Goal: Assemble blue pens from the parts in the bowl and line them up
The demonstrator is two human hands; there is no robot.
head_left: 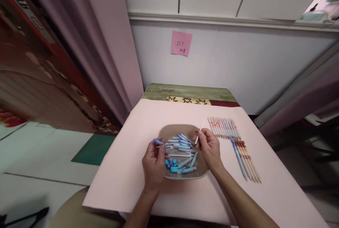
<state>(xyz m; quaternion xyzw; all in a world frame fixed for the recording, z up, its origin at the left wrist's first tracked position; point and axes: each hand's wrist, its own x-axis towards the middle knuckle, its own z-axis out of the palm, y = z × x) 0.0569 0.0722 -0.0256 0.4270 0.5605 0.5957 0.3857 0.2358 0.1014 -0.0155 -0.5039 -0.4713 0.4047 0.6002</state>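
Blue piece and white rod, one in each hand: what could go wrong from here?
Thin white rod, pinched in the right hand near the bin's rim, could slip from the fingers and drop.
Small blue pieces lie loose among the pens in the bin; mix-ups seem possible.
Right forearm passes near the brown-topped pens and may nudge them.

Dim, soft indoor light; faint shadows; edges stretched and blurred
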